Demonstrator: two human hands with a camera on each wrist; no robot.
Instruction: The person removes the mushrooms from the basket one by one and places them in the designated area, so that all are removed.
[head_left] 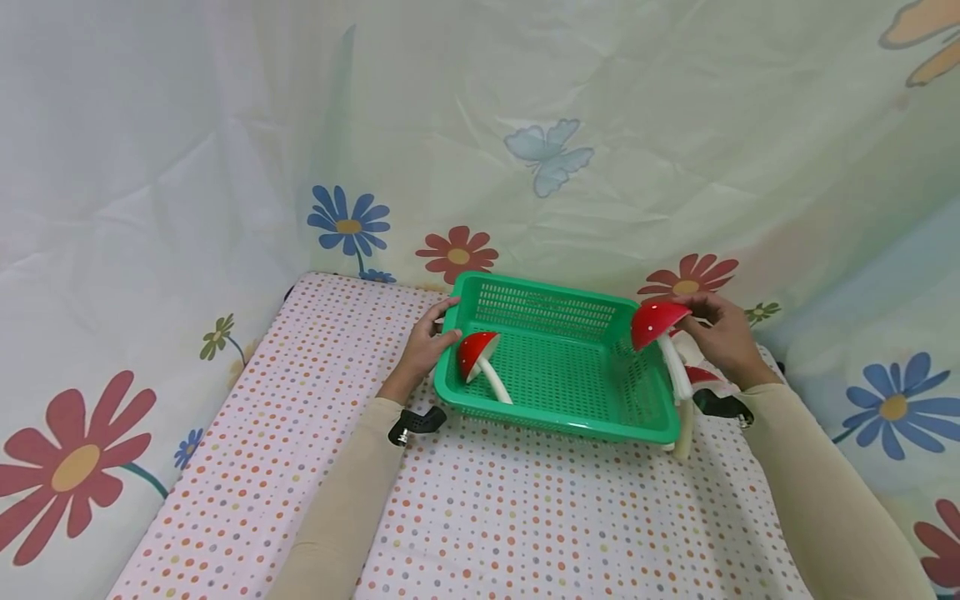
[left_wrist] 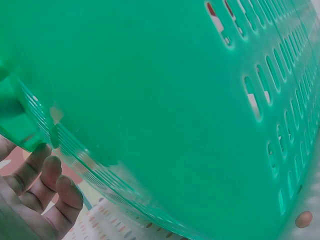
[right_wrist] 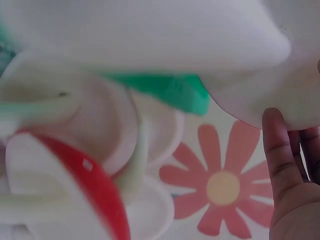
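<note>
Head view: the person's left hand rests on the left rim of the green perforated plastic basket, which sits on the table with the polka-dot cloth; its grip is curled over the rim. The right hand holds a red-capped white-stemmed toy mushroom at the basket's right edge, fingers pinching the cap. A second red toy mushroom lies inside the basket.

Left wrist view: fingers curl beneath the basket wall.

Right wrist view: fingertips touch the blurred white mushroom underside.
</note>
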